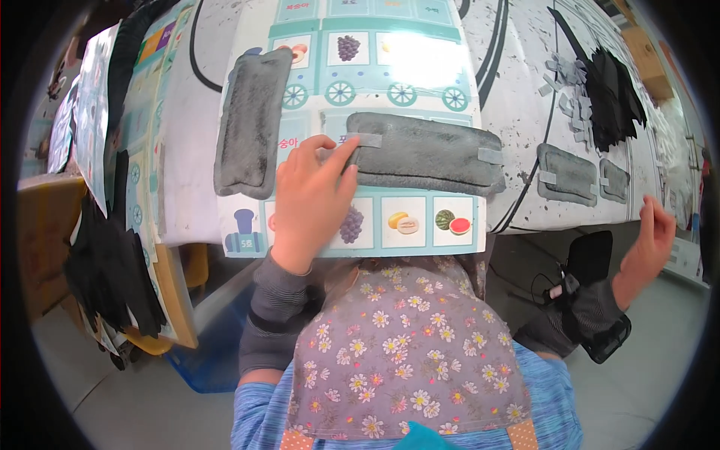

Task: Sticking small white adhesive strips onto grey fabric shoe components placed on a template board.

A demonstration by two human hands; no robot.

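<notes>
My left hand point(311, 199) rests palm down at the left end of a long grey plush pad point(427, 161). Its index fingertip touches the pad beside a small light-grey tab point(369, 140), with the fingers apart. A second such tab point(490, 155) lies at the pad's right end. Left of the hand, another long grey plush pad point(253, 124) lies lengthwise. Both pads are on a glossy printed sheet point(234, 201) with fruit pictures. My right hand point(649, 244) is raised off the table at the far right, its fingers loosely bent upward and nothing visible in them.
Two shorter grey plush pads point(567, 175) lie on the right of the white table point(517, 112). Behind them are scattered light-grey tabs point(566, 79) and a heap of black strips point(613, 97). More black strips point(109, 270) hang at the left, by a wooden edge point(176, 296).
</notes>
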